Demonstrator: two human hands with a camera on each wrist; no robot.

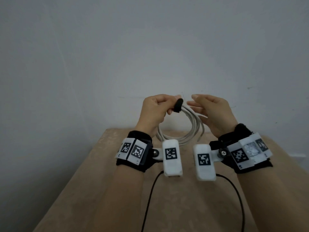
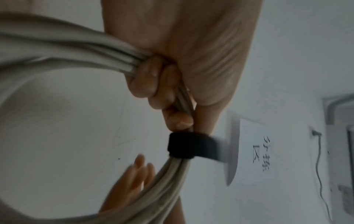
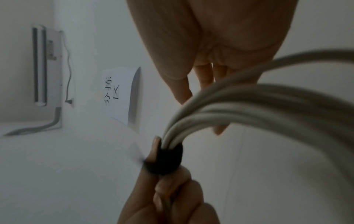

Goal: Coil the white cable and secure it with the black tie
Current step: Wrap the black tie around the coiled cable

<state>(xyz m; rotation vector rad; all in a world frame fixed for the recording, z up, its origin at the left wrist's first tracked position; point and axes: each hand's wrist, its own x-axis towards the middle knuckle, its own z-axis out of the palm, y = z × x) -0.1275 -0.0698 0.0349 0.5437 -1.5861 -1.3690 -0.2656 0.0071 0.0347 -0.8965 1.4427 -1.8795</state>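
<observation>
The white cable hangs as a coil of several loops above the table. My left hand grips the top of the coil, with the fingers curled round the bundled strands. Just past those fingers the black tie is wrapped as a band round the bundle. My right hand is held beside the coil on its right, with straight fingers gripping nothing. Whether they touch the cable cannot be told.
A table with a beige cloth lies below the hands, against a plain pale wall. Two black wires run from the wrist cameras toward me. On the wall are a paper sign and a white unit with a cord.
</observation>
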